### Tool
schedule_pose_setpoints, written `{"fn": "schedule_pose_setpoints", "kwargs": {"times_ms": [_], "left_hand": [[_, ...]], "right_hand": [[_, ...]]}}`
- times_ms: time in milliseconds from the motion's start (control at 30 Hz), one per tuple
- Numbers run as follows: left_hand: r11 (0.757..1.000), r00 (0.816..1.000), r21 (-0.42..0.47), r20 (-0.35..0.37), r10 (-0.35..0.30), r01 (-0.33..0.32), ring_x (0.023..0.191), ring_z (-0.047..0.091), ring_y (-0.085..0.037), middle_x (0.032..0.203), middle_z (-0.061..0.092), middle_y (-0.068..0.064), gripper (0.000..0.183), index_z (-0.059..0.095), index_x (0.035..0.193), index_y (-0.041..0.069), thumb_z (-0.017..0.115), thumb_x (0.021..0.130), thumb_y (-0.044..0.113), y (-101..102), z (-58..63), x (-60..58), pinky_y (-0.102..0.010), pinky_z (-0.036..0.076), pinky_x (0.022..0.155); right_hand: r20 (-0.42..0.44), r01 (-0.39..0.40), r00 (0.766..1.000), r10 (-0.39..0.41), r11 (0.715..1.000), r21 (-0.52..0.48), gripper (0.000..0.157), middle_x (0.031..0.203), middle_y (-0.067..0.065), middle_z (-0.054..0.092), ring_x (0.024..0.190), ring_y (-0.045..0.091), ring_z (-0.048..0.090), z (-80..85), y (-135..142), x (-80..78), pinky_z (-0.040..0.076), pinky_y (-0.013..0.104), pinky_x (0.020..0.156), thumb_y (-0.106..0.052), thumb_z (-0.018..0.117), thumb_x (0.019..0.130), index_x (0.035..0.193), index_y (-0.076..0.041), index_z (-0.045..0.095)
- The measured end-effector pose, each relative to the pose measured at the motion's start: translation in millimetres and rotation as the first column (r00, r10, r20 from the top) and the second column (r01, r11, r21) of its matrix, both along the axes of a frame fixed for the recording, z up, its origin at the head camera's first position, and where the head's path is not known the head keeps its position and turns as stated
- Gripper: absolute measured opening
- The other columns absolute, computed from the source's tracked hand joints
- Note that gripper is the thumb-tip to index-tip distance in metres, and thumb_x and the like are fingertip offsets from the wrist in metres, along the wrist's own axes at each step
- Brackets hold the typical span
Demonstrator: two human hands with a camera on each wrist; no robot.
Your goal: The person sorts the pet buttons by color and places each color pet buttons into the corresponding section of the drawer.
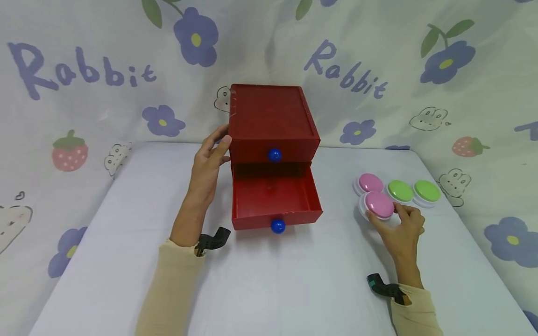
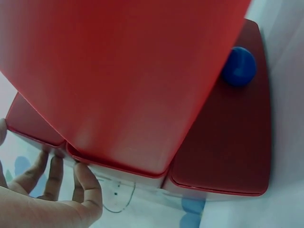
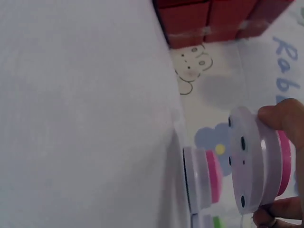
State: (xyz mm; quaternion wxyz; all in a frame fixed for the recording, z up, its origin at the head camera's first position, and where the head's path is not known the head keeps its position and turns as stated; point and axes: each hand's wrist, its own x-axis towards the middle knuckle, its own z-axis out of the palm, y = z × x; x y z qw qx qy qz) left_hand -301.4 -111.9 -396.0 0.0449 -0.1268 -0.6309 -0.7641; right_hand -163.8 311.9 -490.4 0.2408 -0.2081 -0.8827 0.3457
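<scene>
Collision seems the first risk in the head view: right hand (image 1: 401, 228) pinches one pink push button (image 1: 379, 204) at its white rim, close to the second pink button (image 1: 371, 182) and the green buttons (image 1: 427, 190) on the bench (image 1: 302, 280), so a low sideways move could push them. Left wrist view shows the left hand (image 2: 57, 204) with fingers loosely spread against the side of the red drawer cabinet (image 2: 223, 152), whose middle drawer (image 2: 123, 85) stands pulled out; uneven pressing could perhaps turn the cabinet. Right wrist view shows the pinched button apart from the bench, and because only its edge is held, it might slip.
</scene>
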Motion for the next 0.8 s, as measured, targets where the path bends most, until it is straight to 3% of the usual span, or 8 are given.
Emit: {"fn": "schedule_pose_setpoints", "kwargs": {"times_ms": [167,567,800], "left_hand": [[1.000,1.000,-0.002,-0.004,0.002,-0.002,0.126,0.046,-0.023,0.149,0.042,0.000,0.055,0.049,0.149,0.021,0.061,0.099,0.039,-0.4,-0.7,-0.2,-0.038,0.042,0.097],[1.000,1.000,-0.007,0.008,0.005,-0.005,0.126,0.046,-0.023,0.150,0.041,0.001,0.055,0.049,0.148,0.021,0.061,0.099,0.040,0.1,-4.0,-1.3,-0.038,0.042,0.097],[1.000,1.000,-0.011,0.002,0.005,-0.005,0.127,0.045,-0.023,0.150,0.041,0.001,0.055,0.049,0.149,0.021,0.061,0.099,0.039,0.0,-1.1,-0.1,-0.038,0.042,0.097]], "right_hand": [[-0.100,-0.067,0.992,0.072,0.997,0.048,0.068,0.117,0.019,0.044,0.120,0.031,0.035,11.6,-11.4,-2.2,0.021,0.056,0.095,-0.024,0.090,0.074,0.129,0.004,0.062],[-0.168,-0.220,0.957,0.235,0.970,0.107,0.068,0.116,0.018,0.047,0.119,0.028,0.038,53.8,-48.0,-12.4,0.026,0.057,0.092,-0.023,0.090,0.072,0.128,0.004,0.064],[-0.214,-0.287,0.929,0.300,0.953,0.094,0.065,0.119,0.016,0.051,0.121,0.023,0.042,72.9,-71.2,-18.5,0.038,0.047,0.087,-0.018,0.091,0.070,0.127,0.001,0.066]]}}
